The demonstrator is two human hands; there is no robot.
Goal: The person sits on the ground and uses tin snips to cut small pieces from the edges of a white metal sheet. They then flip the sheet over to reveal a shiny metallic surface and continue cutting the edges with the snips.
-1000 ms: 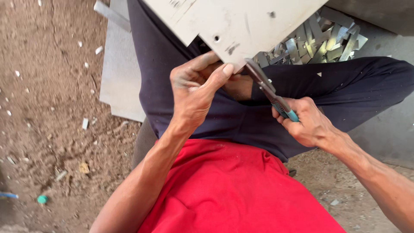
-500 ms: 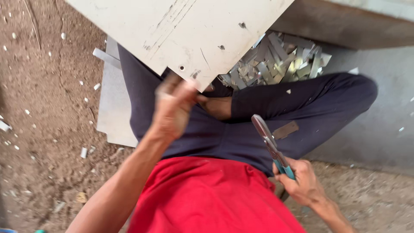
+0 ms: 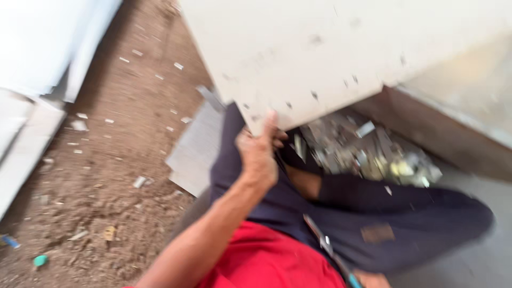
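From my head view, my left hand (image 3: 260, 152) pinches the lower corner of the big pale sheet (image 3: 330, 53), thumb pressed up on its face and fingers behind, and the sheet tilts up over my dark-trousered lap. My right hand (image 3: 373, 279) barely shows at the bottom edge, so I cannot tell its grip, though the snips (image 3: 326, 246) with their teal handle stick up from it across my thigh. Shiny offcuts (image 3: 368, 154) lie heaped beyond my knee, under the sheet's edge.
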